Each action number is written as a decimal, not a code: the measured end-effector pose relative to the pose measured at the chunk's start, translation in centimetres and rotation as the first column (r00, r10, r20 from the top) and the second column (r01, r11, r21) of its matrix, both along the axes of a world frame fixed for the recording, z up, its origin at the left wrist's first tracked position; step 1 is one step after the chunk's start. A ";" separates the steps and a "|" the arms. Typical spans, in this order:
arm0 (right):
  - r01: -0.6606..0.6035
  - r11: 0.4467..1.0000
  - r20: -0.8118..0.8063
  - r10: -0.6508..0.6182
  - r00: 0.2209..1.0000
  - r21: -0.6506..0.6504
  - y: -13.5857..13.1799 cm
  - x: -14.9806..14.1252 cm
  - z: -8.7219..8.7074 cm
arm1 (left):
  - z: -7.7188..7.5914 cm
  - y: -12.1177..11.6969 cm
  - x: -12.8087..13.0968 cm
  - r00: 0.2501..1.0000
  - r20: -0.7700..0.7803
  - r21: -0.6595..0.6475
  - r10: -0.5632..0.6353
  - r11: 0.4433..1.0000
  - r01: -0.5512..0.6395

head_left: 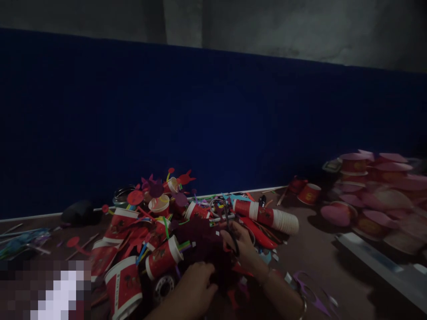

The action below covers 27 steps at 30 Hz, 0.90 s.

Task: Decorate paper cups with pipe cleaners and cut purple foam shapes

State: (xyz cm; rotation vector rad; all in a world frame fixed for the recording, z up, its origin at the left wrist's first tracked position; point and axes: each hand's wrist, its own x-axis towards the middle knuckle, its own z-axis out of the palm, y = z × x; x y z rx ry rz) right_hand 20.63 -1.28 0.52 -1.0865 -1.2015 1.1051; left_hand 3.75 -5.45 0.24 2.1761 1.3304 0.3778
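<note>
My right hand (245, 251) is closed round the dark handles of a pair of scissors (230, 224), whose blades point away from me over the pile. My left hand (195, 289) is lower and nearer, with its fingers curled on a dark maroon paper piece (200, 240) that lies between the two hands. Around them are several red paper cups (163, 258), some lying on their sides, with coloured straws and paper cut-outs stuck in them. The light is dim and fine detail is hard to make out.
A stack of red cups (267, 215) lies on its side behind my hands. Cups topped with pink paper shapes (373, 195) crowd the right. A tape roll (164, 286), a dark object (82, 212) and paper scraps lie on the brown table (320, 262). A blue wall panel (200, 115) stands behind.
</note>
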 end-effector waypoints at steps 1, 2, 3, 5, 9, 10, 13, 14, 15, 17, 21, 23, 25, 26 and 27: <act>0.002 1.000 0.003 -0.002 1.000 0.006 0.0 0.0 -0.1 | 0.1 0.1 0.0 1.000 -0.026 0.047 0.006 0.999 -0.005; 0.006 1.000 0.011 -0.006 1.000 0.016 0.0 0.0 -0.2 | 0.3 0.3 -0.1 0.998 -0.066 0.112 0.016 0.994 -0.008; 0.013 1.000 0.022 -0.014 1.000 0.027 0.0 0.0 -0.3 | 0.5 0.6 -0.1 0.993 -0.110 0.188 0.032 0.982 -0.011; 0.031 0.997 0.060 -0.036 0.998 0.071 0.1 0.2 -0.4 | 0.9 1.2 -0.3 0.982 -0.167 0.344 0.083 0.939 -0.021; 0.070 0.978 0.230 -0.116 0.966 0.197 0.3 0.5 -0.8 | 0.7 2.3 -1.1 0.981 -0.081 0.565 0.176 0.819 -0.100; 0.067 0.974 0.283 -0.128 0.951 0.216 0.4 0.6 -1.0 | 0.4 2.6 -1.4 0.980 -0.051 0.596 0.192 0.793 -0.125; 0.063 0.969 0.406 -0.159 0.900 0.239 0.5 0.7 -1.4 | 0.1 3.1 -1.9 0.981 0.003 0.658 0.192 0.739 -0.146; 0.070 0.966 0.437 -0.176 0.882 0.248 0.5 0.7 -1.5 | 0.1 3.2 -1.9 0.985 0.015 0.666 0.174 0.733 -0.139; 0.075 0.964 0.466 -0.191 0.864 0.256 0.5 0.7 -1.6 | 0.1 3.3 -2.0 0.988 0.028 0.669 0.154 0.731 -0.133; 0.071 0.962 0.507 -0.201 0.839 0.263 0.4 0.6 -1.5 | 0.2 3.4 -2.0 0.991 0.065 0.666 0.117 0.735 -0.130; 0.080 0.978 0.479 -0.164 0.862 0.190 0.7 0.3 -1.2 | 0.2 3.4 -1.8 0.989 0.137 0.647 0.062 0.750 -0.136; 0.091 0.985 0.453 -0.150 0.879 0.149 1.2 -0.3 -1.2 | 0.3 3.3 -1.6 0.984 0.174 0.643 0.047 0.751 -0.150; 0.099 0.984 0.453 -0.156 0.878 0.146 2.2 -1.2 -1.3 | 0.6 3.0 -1.4 0.983 0.180 0.639 0.038 0.756 -0.146; 0.105 0.983 0.457 -0.165 0.874 0.154 2.8 -1.7 -1.3 | 0.8 2.9 -1.4 0.985 0.169 0.632 0.042 0.762 -0.141; 0.108 0.981 0.457 -0.172 0.873 0.162 3.4 -2.1 -1.3 | 0.9 2.8 -1.3 0.987 0.152 0.622 0.050 0.771 -0.135</act>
